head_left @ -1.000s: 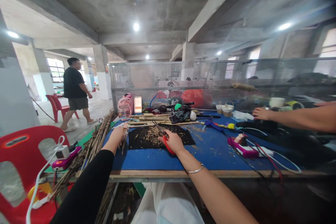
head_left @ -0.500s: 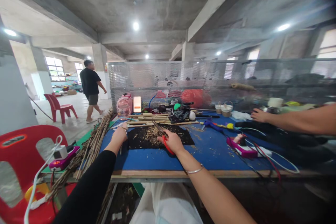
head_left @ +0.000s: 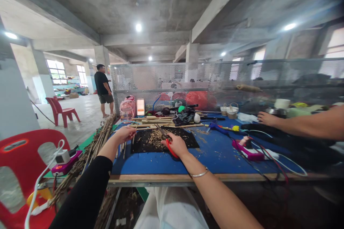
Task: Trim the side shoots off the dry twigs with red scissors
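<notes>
My right hand (head_left: 175, 144) is closed around red-handled scissors (head_left: 170, 146), whose dark blades point forward and left over a heap of short twig pieces (head_left: 157, 136). The heap lies on a black mat (head_left: 191, 140) spread on the blue tabletop. To the left of the mat, my left hand (head_left: 125, 134) has its fingers pinched together on what looks like a thin stick (head_left: 133, 137). Several short sticks (head_left: 124, 149) lie on the table just below that hand. Farther left, a bundle of long dry twigs (head_left: 94, 146) rests along the table's edge.
Bamboo sticks (head_left: 161, 121), a green ball (head_left: 181, 108) and a phone (head_left: 140, 107) sit at the back before a perforated metal screen (head_left: 150, 75). At right are a purple power strip (head_left: 248, 151) and another person's arm (head_left: 306, 123). A red chair (head_left: 32, 157) stands left.
My left hand has moved slightly right and up, toward the mat, and its fingers now show pinched. The right hand with the scissors stays put. A person behind has walked right.
</notes>
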Demonstrator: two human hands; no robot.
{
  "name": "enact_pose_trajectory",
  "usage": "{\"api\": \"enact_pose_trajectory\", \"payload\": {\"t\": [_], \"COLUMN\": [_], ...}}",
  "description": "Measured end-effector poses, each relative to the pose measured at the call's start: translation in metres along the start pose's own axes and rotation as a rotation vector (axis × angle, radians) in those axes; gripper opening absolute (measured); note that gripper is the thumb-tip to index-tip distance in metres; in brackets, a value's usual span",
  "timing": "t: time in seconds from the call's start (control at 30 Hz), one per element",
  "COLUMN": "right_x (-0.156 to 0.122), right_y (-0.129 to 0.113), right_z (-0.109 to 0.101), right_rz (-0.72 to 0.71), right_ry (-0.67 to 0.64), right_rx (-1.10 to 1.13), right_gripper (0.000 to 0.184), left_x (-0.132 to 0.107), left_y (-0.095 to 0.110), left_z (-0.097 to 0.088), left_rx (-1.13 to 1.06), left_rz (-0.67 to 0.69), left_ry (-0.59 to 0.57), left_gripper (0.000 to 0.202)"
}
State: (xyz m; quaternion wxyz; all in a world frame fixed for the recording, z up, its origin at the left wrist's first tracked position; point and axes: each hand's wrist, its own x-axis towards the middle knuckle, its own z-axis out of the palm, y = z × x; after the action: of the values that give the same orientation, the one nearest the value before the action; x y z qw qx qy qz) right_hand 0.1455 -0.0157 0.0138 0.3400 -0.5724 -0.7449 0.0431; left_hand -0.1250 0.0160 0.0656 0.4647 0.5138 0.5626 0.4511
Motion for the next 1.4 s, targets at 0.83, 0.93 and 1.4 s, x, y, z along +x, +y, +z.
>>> {"api": "enact_pose_trajectory", "payload": {"t": [0.83, 0.93, 1.4], "right_x": [0.002, 0.003, -0.006], "right_y": [0.006, 0.008, -0.012], "right_z": [-0.004, -0.003, -0.018], "right_rz": [0.094, 0.068, 0.008], "right_ry": [0.093, 0.101, -0.098], "right_rx": [0.03, 0.148, 0.817], "right_gripper": [0.046, 0.044, 0.03], "left_x": [-0.032, -0.033, -0.03], "left_y": [-0.03, -0.029, -0.031], "left_z": [0.127, 0.129, 0.129], "left_rx": [-0.605, -0.586, -0.596], "left_rz": [0.03, 0.046, 0.148], "left_ry": [-0.304, -0.276, -0.216], "left_gripper": [0.021, 0.027, 0.037]}}
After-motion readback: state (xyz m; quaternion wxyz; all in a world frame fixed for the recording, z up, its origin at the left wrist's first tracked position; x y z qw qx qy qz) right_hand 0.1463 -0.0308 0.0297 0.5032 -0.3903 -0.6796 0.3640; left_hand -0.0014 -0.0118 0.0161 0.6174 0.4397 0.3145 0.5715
